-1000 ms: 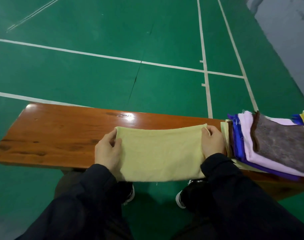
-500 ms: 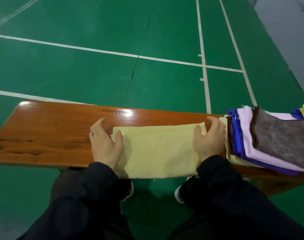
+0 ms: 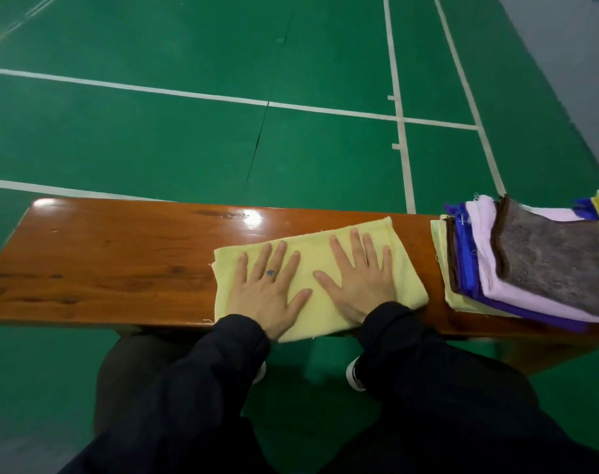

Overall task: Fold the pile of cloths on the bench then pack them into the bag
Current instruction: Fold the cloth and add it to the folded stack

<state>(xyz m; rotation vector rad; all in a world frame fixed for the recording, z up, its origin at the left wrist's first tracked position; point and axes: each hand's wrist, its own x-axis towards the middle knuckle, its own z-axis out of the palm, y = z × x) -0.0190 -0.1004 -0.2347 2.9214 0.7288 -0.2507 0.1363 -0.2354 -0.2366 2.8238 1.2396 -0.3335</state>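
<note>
Pile of cloths (image 3: 537, 265) lying at right end of table (image 3: 120, 261), just beside yellow cloth (image 3: 311, 258). Cloth's long axis running along table, slightly skewed. Left hand (image 3: 270, 292), right hand (image 3: 359, 278) pressing flat on it, fingers spread.

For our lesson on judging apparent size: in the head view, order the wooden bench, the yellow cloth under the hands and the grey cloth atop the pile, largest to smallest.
1. wooden bench, largest by far.
2. yellow cloth.
3. grey cloth, smallest, though wide-angle stretching at the frame edge makes its gap to the yellow cloth uncertain.
</note>
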